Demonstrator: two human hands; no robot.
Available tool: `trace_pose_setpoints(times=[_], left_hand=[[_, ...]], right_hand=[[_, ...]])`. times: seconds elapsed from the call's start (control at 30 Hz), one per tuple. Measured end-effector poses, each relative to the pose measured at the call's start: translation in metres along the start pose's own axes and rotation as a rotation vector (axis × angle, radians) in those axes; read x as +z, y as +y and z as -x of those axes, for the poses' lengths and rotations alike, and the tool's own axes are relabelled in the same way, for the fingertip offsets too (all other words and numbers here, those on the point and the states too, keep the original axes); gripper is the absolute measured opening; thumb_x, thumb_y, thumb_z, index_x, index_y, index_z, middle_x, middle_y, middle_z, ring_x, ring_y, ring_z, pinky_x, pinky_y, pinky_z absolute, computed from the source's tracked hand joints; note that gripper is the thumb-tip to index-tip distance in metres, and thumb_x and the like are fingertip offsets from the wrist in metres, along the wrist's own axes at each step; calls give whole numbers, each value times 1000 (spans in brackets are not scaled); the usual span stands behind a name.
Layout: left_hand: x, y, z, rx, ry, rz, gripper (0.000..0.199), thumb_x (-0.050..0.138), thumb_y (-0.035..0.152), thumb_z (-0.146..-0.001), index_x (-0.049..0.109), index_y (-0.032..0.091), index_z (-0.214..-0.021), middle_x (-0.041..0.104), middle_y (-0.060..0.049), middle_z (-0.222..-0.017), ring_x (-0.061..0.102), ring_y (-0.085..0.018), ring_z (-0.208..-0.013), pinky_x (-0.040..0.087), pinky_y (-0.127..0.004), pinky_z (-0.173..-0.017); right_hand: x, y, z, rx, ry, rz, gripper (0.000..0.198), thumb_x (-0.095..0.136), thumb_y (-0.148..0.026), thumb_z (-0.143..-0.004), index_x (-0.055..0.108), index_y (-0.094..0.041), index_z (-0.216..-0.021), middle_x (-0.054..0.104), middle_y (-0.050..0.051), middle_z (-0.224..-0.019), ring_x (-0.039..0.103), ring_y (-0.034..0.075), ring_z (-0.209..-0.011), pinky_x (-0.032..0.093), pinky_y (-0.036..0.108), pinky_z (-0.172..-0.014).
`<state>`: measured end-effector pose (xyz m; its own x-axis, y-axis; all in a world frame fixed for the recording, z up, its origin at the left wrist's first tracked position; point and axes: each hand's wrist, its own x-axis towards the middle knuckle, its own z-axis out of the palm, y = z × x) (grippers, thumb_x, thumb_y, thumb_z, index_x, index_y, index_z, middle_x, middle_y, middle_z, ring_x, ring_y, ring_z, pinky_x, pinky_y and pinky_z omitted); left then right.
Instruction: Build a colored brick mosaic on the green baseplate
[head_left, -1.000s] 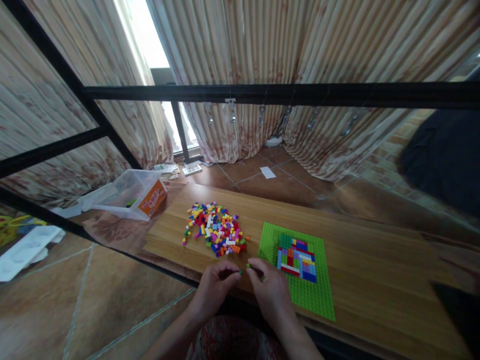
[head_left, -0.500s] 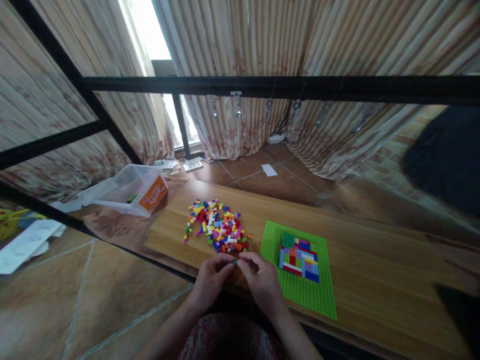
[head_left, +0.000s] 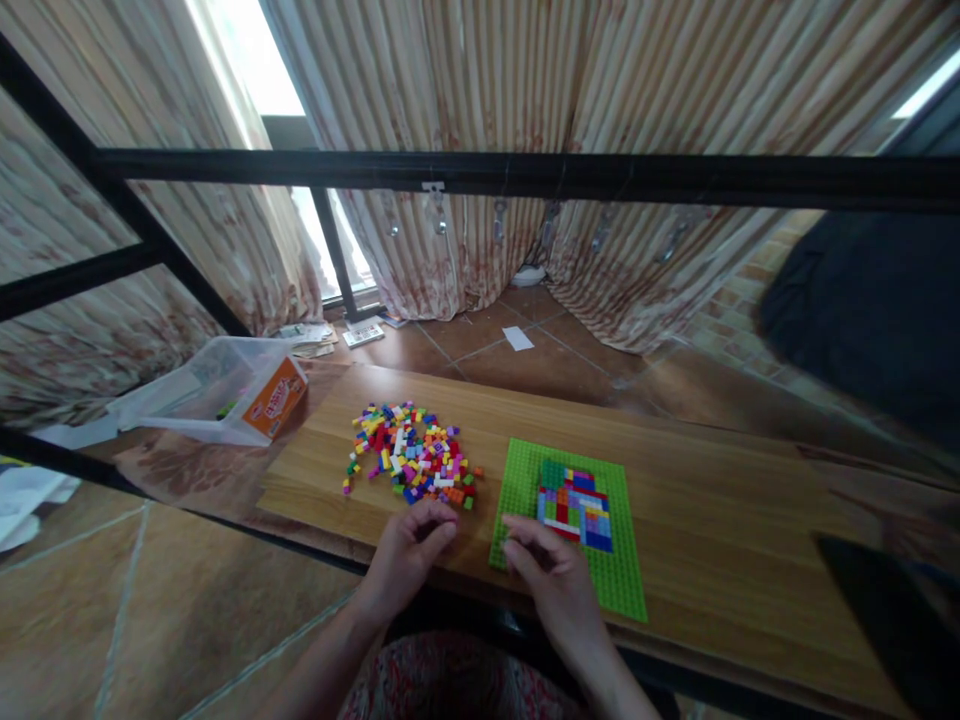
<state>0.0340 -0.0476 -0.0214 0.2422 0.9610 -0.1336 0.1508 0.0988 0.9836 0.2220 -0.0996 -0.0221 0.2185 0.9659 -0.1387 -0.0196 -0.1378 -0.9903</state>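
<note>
My left hand (head_left: pixel 409 555) is just in front of the pile of small building bricks (head_left: pixel 420 455), thumb and index finger closed in a pinch. Whether anything is between these fingertips is too small to tell. My right hand (head_left: pixel 555 575) hovers over the near left part of a green studded baseplate (head_left: pixel 630 560), its thumb and fingers curled together. What it may hold is hidden against the green. On the baseplate sits a flat patchwork of joined bricks (head_left: pixel 574 508) in red, blue, white, green and other colours, just beyond my right hand.
All this rests on a long wooden board (head_left: pixel 712 540). A clear plastic bin (head_left: pixel 217 400) with an orange label stands at its left end. A black frame bar (head_left: pixel 480 175) crosses in front of curtains (head_left: pixel 465 90). A dark flat object (head_left: pixel 877 610) is at the right.
My hands have parted; the right has moved right, over the baseplate's edge. The green brick that was between both hands' fingertips is not plainly visible now. The view has turned slightly right.
</note>
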Motion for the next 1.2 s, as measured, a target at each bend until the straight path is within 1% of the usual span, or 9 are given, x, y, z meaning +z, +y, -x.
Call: trace_pose_setpoints(times=[0.07,0.27,0.43,0.57,0.63,0.77,0.83,0.97,1.2], left_hand=[[-7,1,-13,90,79,-161,18,61,35,-83,66,17,-84,64,-1,-74,57,-14,-69,45,-25,-67],[-20,0,-45,243,157,-656,18,53,31,-87,67,20,-86,69,-4,-82,63,-17,-77,46,-29,-75],[-22,-8,-52,267,194,-822,20,50,32,-90,67,21,-88,69,-4,-89,64,-18,-81,46,-29,-76],[-13,-7,-48,281,215,-783,19,50,30,-90,67,21,-90,69,-5,-90,63,-19,-84,47,-30,-77],[0,-1,-44,303,191,-721,18,50,28,-90,67,20,-91,69,-5,-89,63,-18,-85,47,-30,-77],[41,8,-38,317,11,-551,16,52,23,-87,66,20,-93,67,-5,-87,61,-15,-74,47,-28,-72],[62,10,-39,287,-44,-466,17,54,22,-84,65,19,-97,67,-5,-89,58,-13,-67,46,-27,-67],[92,6,-49,232,-77,-428,29,58,18,-79,62,17,-108,66,-7,-98,58,-15,-70,48,-30,-70],[106,-3,-59,264,-87,-479,36,56,15,-79,59,19,-114,64,-8,-102,61,-18,-83,50,-33,-78]], right_hand=[[-18,1,1,-42,45,86,28,67,-44,-79,76,-26,-98,73,3,-86,65,18,-75,53,30,-70],[-63,2,-8,-93,169,299,32,64,-50,-81,76,-24,-95,76,7,-92,70,24,-82,56,37,-76],[-77,0,-21,-136,206,443,33,58,-50,-84,74,-23,-95,76,7,-86,71,24,-75,55,37,-73],[-77,-3,-33,-243,226,640,31,52,-45,-88,73,-24,-95,75,6,-84,68,22,-70,52,35,-70],[-75,-2,-40,-325,237,686,30,50,-43,-90,73,-24,-92,74,6,-91,67,22,-80,51,37,-77],[-71,5,-52,-444,346,724,29,55,-43,-88,76,-24,-83,70,9,-103,59,25,-101,44,42,-92],[-69,10,-56,-421,402,719,28,57,-44,-87,77,-25,-82,68,9,-100,57,25,-99,44,43,-90],[-66,18,-60,-361,405,672,28,57,-45,-86,77,-25,-85,69,8,-94,57,24,-94,43,42,-88],[-62,18,-61,-348,401,669,31,55,-46,-87,76,-23,-84,74,8,-90,59,25,-91,43,42,-85]])
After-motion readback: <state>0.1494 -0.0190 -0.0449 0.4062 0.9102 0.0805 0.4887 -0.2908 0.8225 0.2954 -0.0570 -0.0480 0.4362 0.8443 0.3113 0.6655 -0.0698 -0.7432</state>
